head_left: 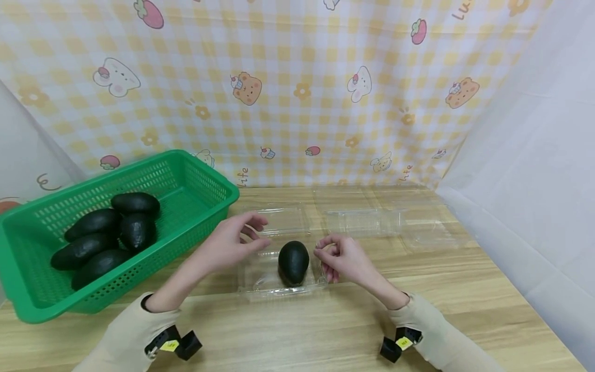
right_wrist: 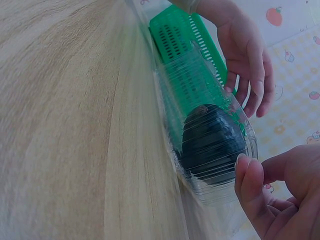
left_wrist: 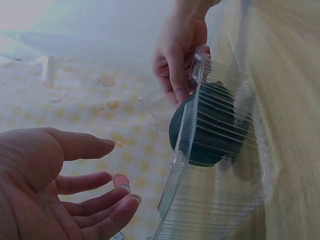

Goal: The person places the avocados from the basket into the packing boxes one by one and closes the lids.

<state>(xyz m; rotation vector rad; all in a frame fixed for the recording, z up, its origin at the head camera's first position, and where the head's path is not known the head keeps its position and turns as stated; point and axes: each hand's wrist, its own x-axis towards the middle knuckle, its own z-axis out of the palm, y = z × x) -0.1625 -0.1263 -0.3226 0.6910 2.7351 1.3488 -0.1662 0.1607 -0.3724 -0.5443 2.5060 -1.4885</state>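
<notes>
i have the right hand [head_left: 345, 258] pinching the rim of a clear container [head_left: 262, 294] at its right end, thumb and fingertips together on the thin lip. my left hand [head_left: 229, 244] hovers by the opposite end, thumb and fingers apart and slightly bent, with air between them and the rim. i see a gap between the left thumb and the avocado [head_left: 294, 262], and a stretch of the table [head_left: 288, 330] runs from the container's front edge to the bottom of my head view. on the left, the green basket [head_left: 32, 313] lies close beside the forearm and narrows my room; other clear containers [head_left: 364, 222] sit just behind. the plastic is glossy and see-through, with ribbed walls; the basket is perforated, the tabletop pale grained wood, and beyond it a yellow-checked cloth [head_left: 302, 62] shows cartoon animals, strawberries and flowers. the avocado rests inside the container, right of its middle, egg-shaped, its narrower end toward the front, nearly black with a soft shine. five dark avocados [head_left: 83, 251] are bunched in the basket.
</notes>
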